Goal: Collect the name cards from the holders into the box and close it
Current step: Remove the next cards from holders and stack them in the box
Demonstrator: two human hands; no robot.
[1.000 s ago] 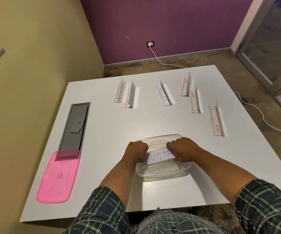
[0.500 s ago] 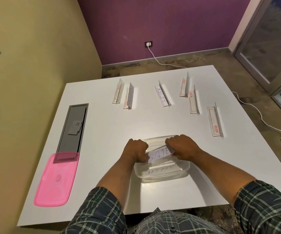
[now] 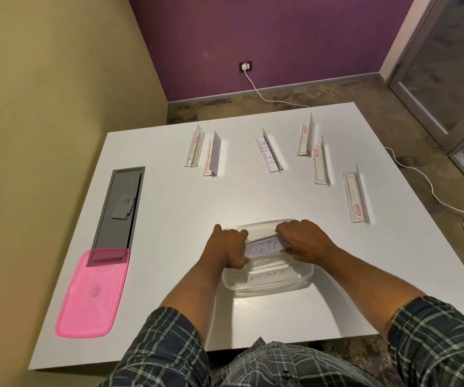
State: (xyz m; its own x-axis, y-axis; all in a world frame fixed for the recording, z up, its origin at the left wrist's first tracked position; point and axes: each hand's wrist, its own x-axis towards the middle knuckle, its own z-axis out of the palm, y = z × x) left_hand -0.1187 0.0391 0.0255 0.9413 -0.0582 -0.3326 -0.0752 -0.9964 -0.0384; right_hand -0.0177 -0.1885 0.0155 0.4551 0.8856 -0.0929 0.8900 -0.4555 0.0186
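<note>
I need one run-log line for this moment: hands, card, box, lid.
left hand: holds card | right hand: holds card | card: over box | box: open, BATMAN card inside | pink lid: table left, off

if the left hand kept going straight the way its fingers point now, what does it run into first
Its fingers point right, along the card, so the left hand would most likely meet the right hand gripping the other end of the name card over the box, though depth is hard to judge.

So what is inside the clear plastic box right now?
Inside the clear plastic box, one white card reading BATMAN lies flat. Anything beneath it, or behind both hands and their card, is covered.
</note>
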